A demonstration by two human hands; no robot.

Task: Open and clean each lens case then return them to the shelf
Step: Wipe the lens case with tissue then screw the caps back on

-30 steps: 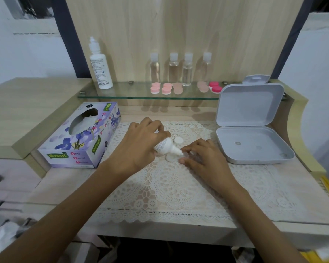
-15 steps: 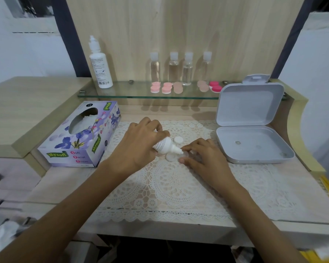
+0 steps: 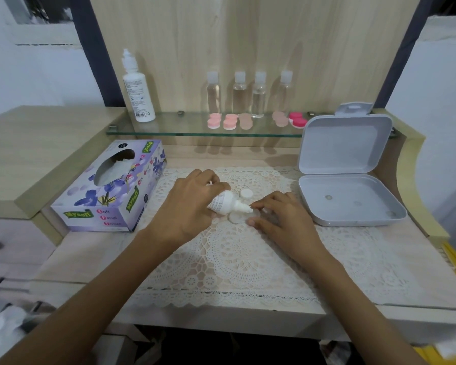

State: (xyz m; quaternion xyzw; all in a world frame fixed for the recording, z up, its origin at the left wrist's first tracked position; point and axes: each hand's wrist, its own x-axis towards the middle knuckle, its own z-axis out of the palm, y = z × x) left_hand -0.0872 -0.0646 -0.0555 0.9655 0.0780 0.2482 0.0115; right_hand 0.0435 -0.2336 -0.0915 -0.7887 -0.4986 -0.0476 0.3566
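Light wood-grain back panel (image 3: 274, 35), pale wooden desk (image 3: 90, 259), raised side counter (image 3: 37, 143) left, white walls (image 3: 37, 75).

Soft, fairly bright, even light comes from overhead. The clear bottles (image 3: 258, 94) throw faint shadows on the wood below the glass shelf (image 3: 184, 129), and the open white box (image 3: 345, 146) shades the back edge of the desk (image 3: 90, 259) beside it. Wide-angle distortion bows the desk's edges, and the bottom-left corner is blurred.
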